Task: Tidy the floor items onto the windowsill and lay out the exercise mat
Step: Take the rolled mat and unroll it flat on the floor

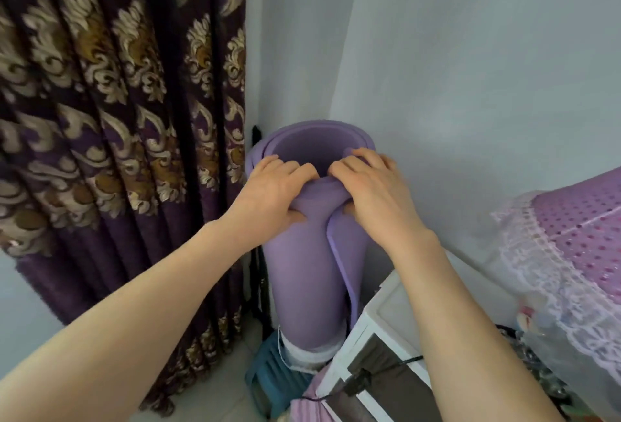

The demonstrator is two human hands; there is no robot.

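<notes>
Two hands clasp the top rim of the rolled purple foam exercise mat [316, 253], upright in the corner: left hand [272, 193], right hand [373, 193]. Lift straight up, clearing the white cabinet [386, 320] beside it.

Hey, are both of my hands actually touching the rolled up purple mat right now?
Touching. The head view shows the left hand and right hand each clamped over the top rim of the upright rolled mat, fingers curled inside and thumbs pressing the outer wall.
</notes>
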